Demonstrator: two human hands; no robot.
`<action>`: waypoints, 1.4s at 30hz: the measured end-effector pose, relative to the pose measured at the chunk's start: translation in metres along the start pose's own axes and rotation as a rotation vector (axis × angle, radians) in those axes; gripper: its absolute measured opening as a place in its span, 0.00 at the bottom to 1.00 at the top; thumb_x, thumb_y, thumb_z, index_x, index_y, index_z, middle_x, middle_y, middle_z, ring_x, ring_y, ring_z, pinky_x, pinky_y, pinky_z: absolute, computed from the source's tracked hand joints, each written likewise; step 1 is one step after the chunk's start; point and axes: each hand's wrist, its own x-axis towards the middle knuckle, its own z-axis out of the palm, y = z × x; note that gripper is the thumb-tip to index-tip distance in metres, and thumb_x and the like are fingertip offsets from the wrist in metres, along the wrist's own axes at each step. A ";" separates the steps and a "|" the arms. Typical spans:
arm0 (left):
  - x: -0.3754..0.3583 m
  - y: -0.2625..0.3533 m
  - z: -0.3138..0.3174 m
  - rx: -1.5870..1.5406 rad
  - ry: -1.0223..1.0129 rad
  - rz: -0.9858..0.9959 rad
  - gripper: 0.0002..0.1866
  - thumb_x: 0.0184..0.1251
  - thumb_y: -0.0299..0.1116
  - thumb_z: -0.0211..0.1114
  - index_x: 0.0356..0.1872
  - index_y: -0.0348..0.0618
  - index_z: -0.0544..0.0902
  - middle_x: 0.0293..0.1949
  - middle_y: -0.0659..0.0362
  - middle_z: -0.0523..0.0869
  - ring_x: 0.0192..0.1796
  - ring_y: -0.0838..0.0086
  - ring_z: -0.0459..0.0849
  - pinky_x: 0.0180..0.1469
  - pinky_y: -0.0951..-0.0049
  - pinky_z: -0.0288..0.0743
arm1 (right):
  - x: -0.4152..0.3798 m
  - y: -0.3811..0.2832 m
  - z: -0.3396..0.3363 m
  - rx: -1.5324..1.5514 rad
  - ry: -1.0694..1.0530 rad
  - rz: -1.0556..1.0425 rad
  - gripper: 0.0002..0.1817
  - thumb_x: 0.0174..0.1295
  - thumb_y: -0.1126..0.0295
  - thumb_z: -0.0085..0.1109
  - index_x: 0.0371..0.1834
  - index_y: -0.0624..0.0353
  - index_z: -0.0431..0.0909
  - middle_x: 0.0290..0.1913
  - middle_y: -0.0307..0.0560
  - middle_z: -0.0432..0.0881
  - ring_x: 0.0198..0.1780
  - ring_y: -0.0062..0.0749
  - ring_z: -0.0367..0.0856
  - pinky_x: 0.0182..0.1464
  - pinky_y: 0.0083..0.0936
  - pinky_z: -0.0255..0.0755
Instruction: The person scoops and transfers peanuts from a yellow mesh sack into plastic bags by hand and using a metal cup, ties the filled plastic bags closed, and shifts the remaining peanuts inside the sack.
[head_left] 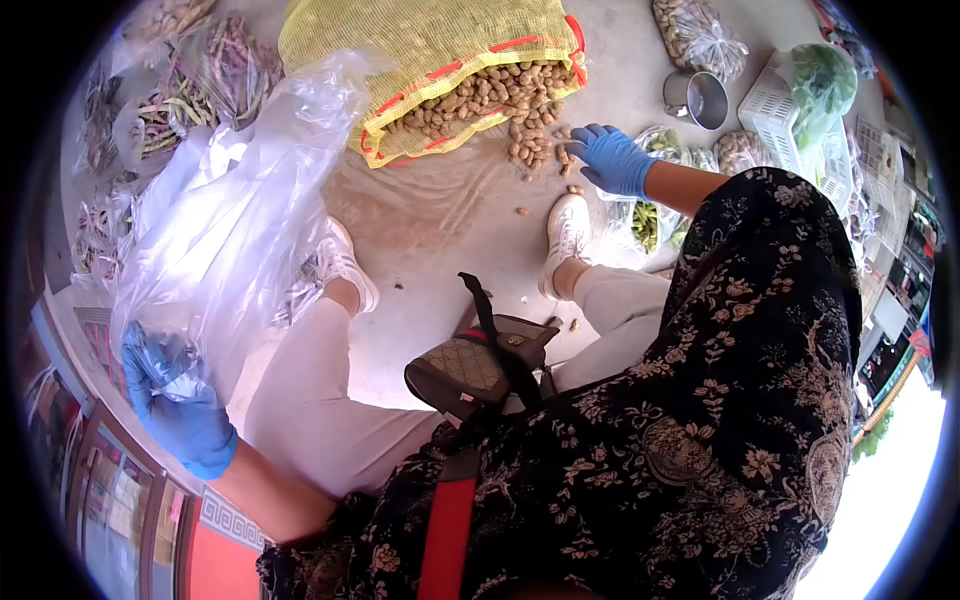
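Note:
My left hand [178, 400], in a blue glove, grips the bunched mouth of a large clear plastic bag [235, 210] that hangs open and limp at the left. My right hand [610, 158], also blue-gloved, reaches down to the loose peanuts [530, 140] spilled on the concrete floor, its fingers curled over a few of them. The peanuts pour out of a yellow mesh sack [430, 50] with red trim lying on its side at the top.
Bags of bean pods [190, 90] lie at the upper left. A metal cup [700, 98], a white crate [790, 120] with greens and more bagged produce [700, 35] stand at the upper right. My white shoes [568, 235] and a small crossbody bag [480, 365] are below.

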 end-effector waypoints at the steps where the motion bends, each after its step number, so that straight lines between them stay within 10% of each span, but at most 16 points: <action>1: 0.029 -0.014 -0.011 -0.362 -0.194 -0.153 0.18 0.66 0.25 0.52 0.56 0.33 0.71 0.49 0.56 0.77 0.41 0.77 0.75 0.42 0.77 0.74 | -0.005 0.011 -0.006 0.062 -0.073 0.169 0.20 0.52 0.65 0.56 0.48 0.60 0.72 0.48 0.55 0.74 0.49 0.48 0.74 0.49 0.39 0.69; 7: 0.082 -0.074 0.046 -0.047 0.391 -0.221 0.15 0.69 0.37 0.51 0.49 0.38 0.77 0.42 0.59 0.83 0.37 0.77 0.79 0.39 0.76 0.75 | -0.038 0.047 0.080 0.428 0.001 0.596 0.27 0.54 0.57 0.57 0.53 0.63 0.69 0.46 0.64 0.76 0.48 0.54 0.76 0.52 0.39 0.69; 8: 0.091 -0.084 0.048 -0.222 0.083 -0.372 0.14 0.69 0.38 0.51 0.46 0.40 0.79 0.37 0.61 0.85 0.36 0.77 0.81 0.38 0.76 0.75 | -0.032 0.051 0.109 0.470 0.138 0.576 0.31 0.52 0.54 0.60 0.55 0.63 0.68 0.46 0.65 0.76 0.50 0.54 0.74 0.54 0.38 0.68; 13: 0.063 -0.141 0.103 -0.395 -0.113 -0.557 0.15 0.70 0.40 0.50 0.44 0.41 0.79 0.36 0.63 0.84 0.38 0.77 0.80 0.42 0.73 0.75 | -0.015 0.006 0.135 0.403 0.350 0.936 0.57 0.35 0.41 0.69 0.69 0.48 0.49 0.69 0.61 0.48 0.68 0.63 0.48 0.63 0.58 0.47; 17: 0.059 -0.208 0.132 -0.166 0.530 -0.603 0.16 0.70 0.44 0.48 0.46 0.46 0.78 0.38 0.67 0.81 0.45 0.79 0.77 0.54 0.70 0.70 | 0.020 0.010 0.125 0.404 0.364 0.908 0.60 0.30 0.35 0.67 0.70 0.36 0.47 0.71 0.59 0.43 0.69 0.68 0.41 0.61 0.70 0.38; 24: 0.060 -0.232 0.165 -0.167 0.424 -0.702 0.12 0.69 0.43 0.52 0.39 0.47 0.78 0.17 0.69 0.73 0.17 0.82 0.71 0.20 0.80 0.67 | 0.051 0.020 0.115 0.225 0.397 0.536 0.48 0.38 0.36 0.62 0.66 0.35 0.58 0.71 0.51 0.46 0.68 0.65 0.45 0.60 0.71 0.40; 29: 0.052 -0.242 0.189 -0.335 0.334 -0.832 0.12 0.68 0.42 0.54 0.42 0.47 0.77 0.22 0.68 0.74 0.25 0.81 0.74 0.30 0.79 0.74 | 0.059 0.039 0.144 0.076 0.628 0.398 0.34 0.47 0.47 0.60 0.62 0.28 0.64 0.64 0.47 0.59 0.59 0.51 0.62 0.57 0.54 0.59; 34: 0.061 -0.247 0.201 -0.139 0.434 -0.827 0.13 0.68 0.43 0.54 0.42 0.46 0.77 0.22 0.68 0.74 0.25 0.80 0.74 0.33 0.78 0.74 | 0.065 0.070 0.111 0.017 0.552 0.243 0.20 0.51 0.70 0.54 0.48 0.33 0.72 0.48 0.41 0.68 0.42 0.41 0.73 0.29 0.34 0.77; 42: 0.069 -0.250 0.193 -0.031 0.404 -0.751 0.14 0.68 0.43 0.53 0.43 0.45 0.77 0.23 0.68 0.73 0.24 0.81 0.72 0.29 0.78 0.70 | 0.076 0.064 0.103 0.597 0.668 0.536 0.17 0.50 0.75 0.54 0.43 0.42 0.75 0.47 0.48 0.71 0.40 0.43 0.78 0.39 0.34 0.77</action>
